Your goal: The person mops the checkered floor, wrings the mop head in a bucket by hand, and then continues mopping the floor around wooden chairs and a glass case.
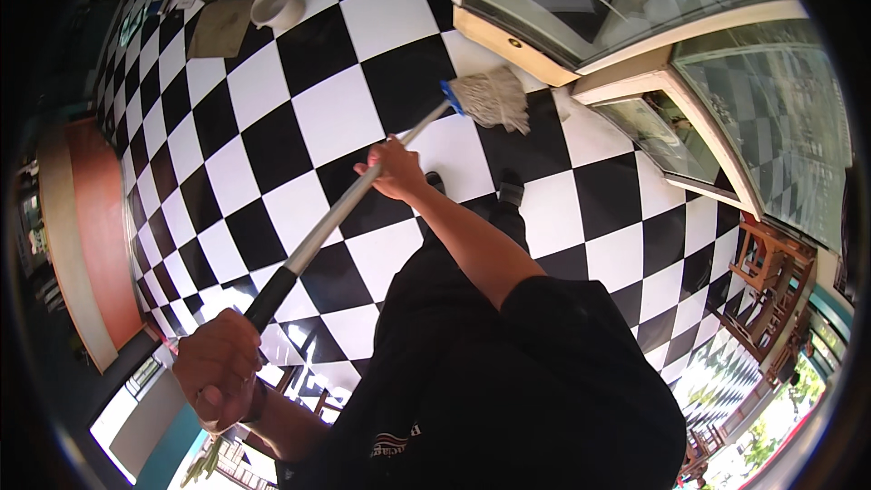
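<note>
A string mop [490,100] with off-white strands and a blue collar rests on the black-and-white checkered floor beyond my feet, near the base of a glass-fronted cabinet. From it, a pale metal handle [331,222] slants toward me and ends in a black grip at the lower left. My left hand [218,367] is wrapped around the black grip at the upper end. Farther down the handle, my right hand [395,170] closes around the metal pole, its arm reaching across in front of my body.
A glass-fronted cabinet [517,41] stands at far right, beside a framed glass door [717,127]. Wooden chairs [767,281] are at the right. A white bucket [277,7] and a brownish flat piece [218,29] lie at far left. An orange panel [104,227] edges the left side.
</note>
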Demonstrator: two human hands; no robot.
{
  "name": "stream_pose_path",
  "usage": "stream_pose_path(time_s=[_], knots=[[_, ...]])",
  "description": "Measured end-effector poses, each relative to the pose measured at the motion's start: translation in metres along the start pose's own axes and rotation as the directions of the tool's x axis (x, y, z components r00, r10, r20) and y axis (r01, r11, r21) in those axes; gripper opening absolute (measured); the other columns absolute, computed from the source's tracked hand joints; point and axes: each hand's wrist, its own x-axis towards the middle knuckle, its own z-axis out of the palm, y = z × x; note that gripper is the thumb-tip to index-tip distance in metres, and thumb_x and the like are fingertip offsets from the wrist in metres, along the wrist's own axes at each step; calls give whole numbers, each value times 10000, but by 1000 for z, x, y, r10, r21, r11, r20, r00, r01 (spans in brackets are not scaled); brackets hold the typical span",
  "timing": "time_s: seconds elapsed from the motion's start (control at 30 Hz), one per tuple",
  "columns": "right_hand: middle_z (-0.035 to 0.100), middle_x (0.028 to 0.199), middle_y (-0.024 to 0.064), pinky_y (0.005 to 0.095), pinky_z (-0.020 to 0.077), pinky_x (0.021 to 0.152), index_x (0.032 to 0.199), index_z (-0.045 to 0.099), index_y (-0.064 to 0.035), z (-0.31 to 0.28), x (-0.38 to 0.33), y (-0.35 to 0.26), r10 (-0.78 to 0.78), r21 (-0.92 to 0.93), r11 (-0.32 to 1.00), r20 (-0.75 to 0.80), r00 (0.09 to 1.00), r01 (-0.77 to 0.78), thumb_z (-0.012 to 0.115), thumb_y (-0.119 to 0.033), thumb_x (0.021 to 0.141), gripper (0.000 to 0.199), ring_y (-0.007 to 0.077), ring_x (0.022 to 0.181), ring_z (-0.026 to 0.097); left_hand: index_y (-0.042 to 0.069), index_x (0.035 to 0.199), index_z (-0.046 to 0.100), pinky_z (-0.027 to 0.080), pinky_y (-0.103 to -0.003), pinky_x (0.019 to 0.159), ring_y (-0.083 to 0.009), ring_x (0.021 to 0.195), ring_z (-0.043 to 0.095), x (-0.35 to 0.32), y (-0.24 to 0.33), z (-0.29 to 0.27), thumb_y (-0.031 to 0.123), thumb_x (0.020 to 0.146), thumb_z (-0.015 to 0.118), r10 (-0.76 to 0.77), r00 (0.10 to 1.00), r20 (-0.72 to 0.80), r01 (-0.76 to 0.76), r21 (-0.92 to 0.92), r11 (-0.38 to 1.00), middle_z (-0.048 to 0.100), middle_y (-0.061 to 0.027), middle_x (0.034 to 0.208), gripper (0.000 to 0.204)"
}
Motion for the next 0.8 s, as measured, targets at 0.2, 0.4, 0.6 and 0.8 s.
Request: stream_pose_path(time_s=[0.2, 0.4, 0.6, 0.8], knots=[[613, 892, 76, 440, 424, 850, 836, 598, -108, 71, -7, -84, -434, 91, 901, 183, 882, 424, 636, -346, 759, 253, 262, 934, 592, 147, 492, 271, 287, -320, 509, -138, 417, 226, -70, 22, -37, 261, 847, 364, 51, 875, -482, -47, 20, 999, 209, -2, 438, 384], [625, 916, 91, 429, 426, 872, 891, 625, -104, 99, -63, -84, -395, 85, 919, 229, 890, 386, 638, -383, 773, 302, 277, 960, 585, 171, 505, 255, 309, -326, 592, -142, 470, 258, -105, 39, -51, 262, 859, 369, -98, 630, -770, -5, -130, 992, 195, -5, 458, 384], [591, 865, 33, 470, 362, 834, 850, 579, -126, 69, -124, -12, -311, 7, 950, 64, 948, 311, 643, -411, 786, 299, 238, 938, 559, 121, 597, 345, 311, -327, 604, -135, 466, 253, -125, 20, -30, 289, 843, 412, -241, 655, -716, 20, -303, 953, 201, -3, 456, 305], [603, 937, 41, 522, 349, 871, 923, 581, -132, -3, -223, 84, -75, 64, 995, -69, 995, 79, 619, -467, 788, 363, 250, 996, 554, 19, 915, 488, 285, -309, 584, -123, 452, 207, -124, 3, 71, 331, 834, 419, -287, 807, -517, 76, -391, 917, 205, 5, 444, 330]])
